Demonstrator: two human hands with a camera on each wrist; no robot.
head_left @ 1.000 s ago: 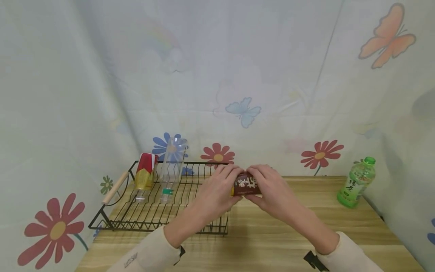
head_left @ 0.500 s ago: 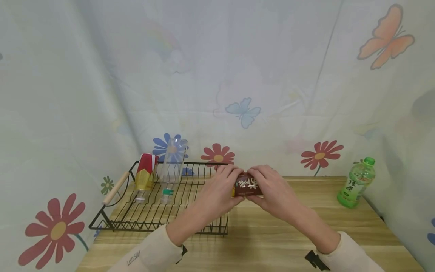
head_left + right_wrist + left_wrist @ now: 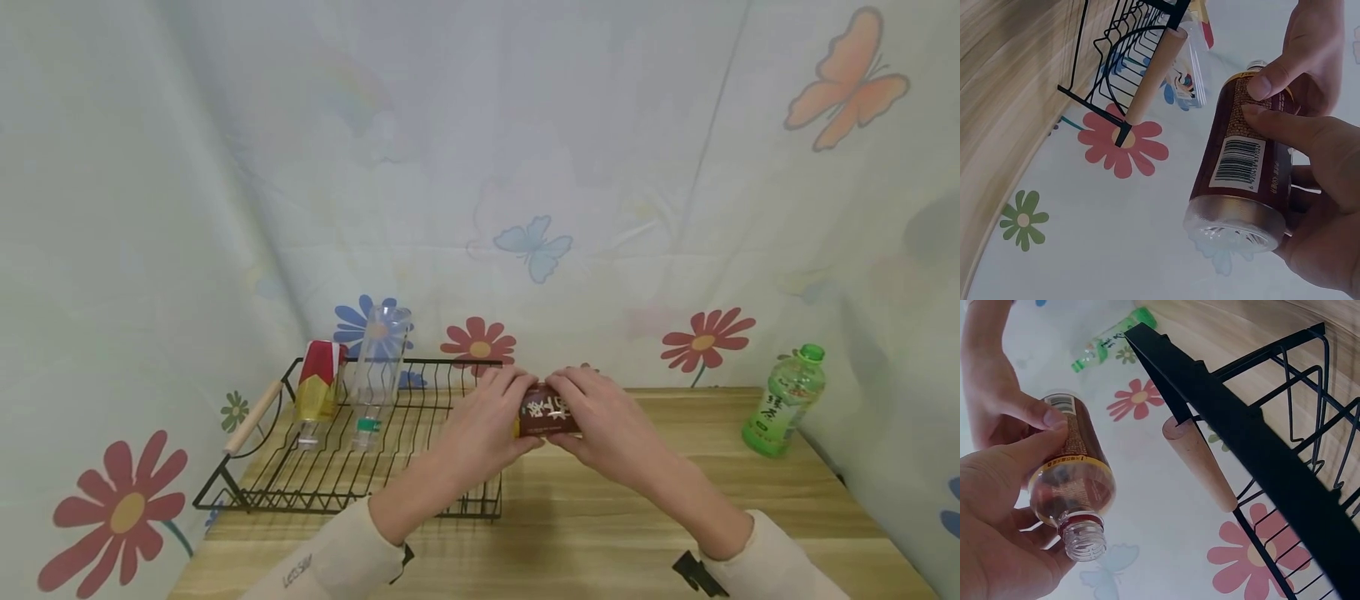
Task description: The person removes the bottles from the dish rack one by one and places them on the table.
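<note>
A small bottle with a dark brown label [image 3: 546, 410] lies sideways in the air between both hands, above the table's middle by the rack's right end. My left hand [image 3: 491, 406] grips its neck end and my right hand [image 3: 596, 404] grips its base end. In the left wrist view the brown-labelled bottle [image 3: 1072, 481] shows a bare threaded neck with no cap, and the thumb of my left hand [image 3: 1004, 469] lies along it. In the right wrist view the fingers of my right hand [image 3: 1310, 156] wrap the barcode side of the bottle [image 3: 1244, 169].
A black wire rack [image 3: 420, 496] with a wooden handle [image 3: 255, 414] stands at the left of the wooden table [image 3: 600, 517]. A red-and-yellow labelled bottle [image 3: 318, 389] and a clear bottle [image 3: 377, 367] stand upside down in it. A green bottle [image 3: 783, 402] stands at the far right.
Both hands keep the same hold on the brown-labelled bottle, which has hardly moved. The head view has shifted a touch.
</note>
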